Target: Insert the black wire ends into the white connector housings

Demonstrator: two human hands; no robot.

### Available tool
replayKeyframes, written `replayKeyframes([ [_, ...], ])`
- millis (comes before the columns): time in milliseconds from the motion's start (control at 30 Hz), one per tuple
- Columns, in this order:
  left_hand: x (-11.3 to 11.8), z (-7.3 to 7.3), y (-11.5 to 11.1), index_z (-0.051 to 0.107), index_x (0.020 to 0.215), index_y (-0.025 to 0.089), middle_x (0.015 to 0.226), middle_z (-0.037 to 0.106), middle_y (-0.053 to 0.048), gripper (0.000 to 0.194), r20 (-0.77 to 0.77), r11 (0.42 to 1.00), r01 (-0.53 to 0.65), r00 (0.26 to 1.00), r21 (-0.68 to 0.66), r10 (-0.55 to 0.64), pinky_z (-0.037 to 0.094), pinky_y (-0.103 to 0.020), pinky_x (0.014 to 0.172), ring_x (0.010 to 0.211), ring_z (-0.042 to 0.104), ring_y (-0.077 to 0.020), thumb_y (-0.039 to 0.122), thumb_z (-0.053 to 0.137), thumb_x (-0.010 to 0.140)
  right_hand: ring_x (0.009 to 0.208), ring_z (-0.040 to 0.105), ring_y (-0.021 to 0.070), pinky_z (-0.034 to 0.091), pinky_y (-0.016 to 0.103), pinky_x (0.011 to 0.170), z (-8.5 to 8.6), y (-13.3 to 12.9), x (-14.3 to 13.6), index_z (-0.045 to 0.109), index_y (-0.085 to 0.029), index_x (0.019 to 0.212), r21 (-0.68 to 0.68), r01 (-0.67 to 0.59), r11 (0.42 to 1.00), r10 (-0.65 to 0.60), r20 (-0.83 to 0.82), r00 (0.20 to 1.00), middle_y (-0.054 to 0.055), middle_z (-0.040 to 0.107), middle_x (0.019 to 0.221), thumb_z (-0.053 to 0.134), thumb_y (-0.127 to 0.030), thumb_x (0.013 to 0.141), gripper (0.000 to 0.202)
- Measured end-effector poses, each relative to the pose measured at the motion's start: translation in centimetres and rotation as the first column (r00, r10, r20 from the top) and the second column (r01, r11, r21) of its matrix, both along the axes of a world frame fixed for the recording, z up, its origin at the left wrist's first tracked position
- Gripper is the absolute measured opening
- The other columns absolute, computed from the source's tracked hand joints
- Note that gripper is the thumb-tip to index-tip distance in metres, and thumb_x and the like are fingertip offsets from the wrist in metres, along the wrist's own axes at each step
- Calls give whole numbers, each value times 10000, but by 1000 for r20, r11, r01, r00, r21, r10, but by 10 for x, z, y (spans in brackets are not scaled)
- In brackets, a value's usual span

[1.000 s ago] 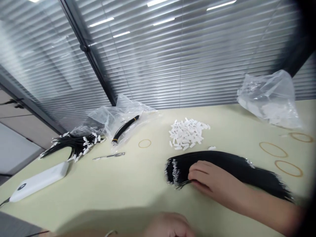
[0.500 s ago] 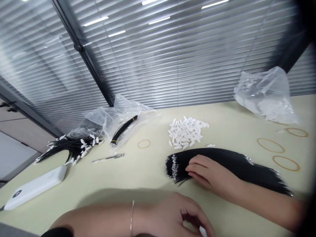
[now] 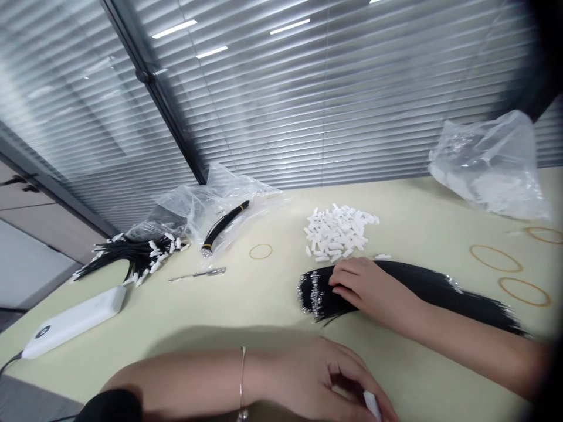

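Note:
My left hand [image 3: 323, 381] is low in the view, curled with thumb and fingers closed on a small white plastic connector housing [image 3: 372, 404]. Part of that piece is hidden at the bottom edge. My right hand [image 3: 367, 287] lies over a thick bundle of black wires [image 3: 409, 275], its bent fingers pressed onto them near the left end. Silvery metal terminals [image 3: 315, 296] show at the wire ends, just left of those fingertips. Whether a single wire is pinched there is hidden. Behind the bundle is a pile of white connector housings [image 3: 336, 231], with one loose housing [image 3: 382, 257] close to the wires.
At the left lie finished-looking black wires with white ends [image 3: 141, 255], a white power bank [image 3: 74, 322] and a pen-like tool [image 3: 197, 274]. A banded wire bundle [image 3: 224, 227] rests on plastic. Rubber bands [image 3: 523, 291] and a clear bag [image 3: 488, 167] are at the right.
The view has shifted slightly, so the table things appear moved. My right hand has slid a little up over the wires. More of the white housing shows in my left fingers.

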State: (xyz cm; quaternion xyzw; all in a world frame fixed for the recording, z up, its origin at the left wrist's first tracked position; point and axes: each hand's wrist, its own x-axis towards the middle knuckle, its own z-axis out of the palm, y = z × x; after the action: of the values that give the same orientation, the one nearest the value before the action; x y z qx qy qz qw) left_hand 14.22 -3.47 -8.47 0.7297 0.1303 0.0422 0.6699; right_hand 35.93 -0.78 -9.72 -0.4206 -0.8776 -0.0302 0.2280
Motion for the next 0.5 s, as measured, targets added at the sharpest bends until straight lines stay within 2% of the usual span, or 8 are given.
replayKeyframes([
  [167, -1, -2, 0, 771, 1127, 190, 981, 710, -57, 320, 44, 1000, 8, 999, -2, -8, 536, -259, 874, 900, 678, -161, 351, 694, 861, 811, 624, 194, 483, 361, 762, 1, -4, -2, 663, -183, 835, 49, -30, 998, 30, 2, 1000, 38, 676, 855, 539, -112, 951, 184],
  [300, 0, -2, 1, 779, 1100, 181, 955, 695, -56, 291, 78, 999, -5, 997, -41, 8, 540, -267, 872, 863, 664, -153, 318, 695, 857, 797, 613, 194, 473, 356, 754, -1, -3, -5, 645, -178, 813, 35, -11, 999, 10, 14, 1000, 43, 665, 844, 507, -99, 949, 209],
  [500, 0, 0, 0, 785, 1085, 171, 928, 683, -54, 288, 51, 997, -4, 999, -75, 7, 541, -269, 866, 828, 663, -153, 298, 693, 843, 824, 605, 201, 433, 372, 779, -1, -3, -6, 653, -177, 833, 14, 11, 1000, -11, -5, 1000, 49, 663, 871, 521, -121, 951, 185],
])
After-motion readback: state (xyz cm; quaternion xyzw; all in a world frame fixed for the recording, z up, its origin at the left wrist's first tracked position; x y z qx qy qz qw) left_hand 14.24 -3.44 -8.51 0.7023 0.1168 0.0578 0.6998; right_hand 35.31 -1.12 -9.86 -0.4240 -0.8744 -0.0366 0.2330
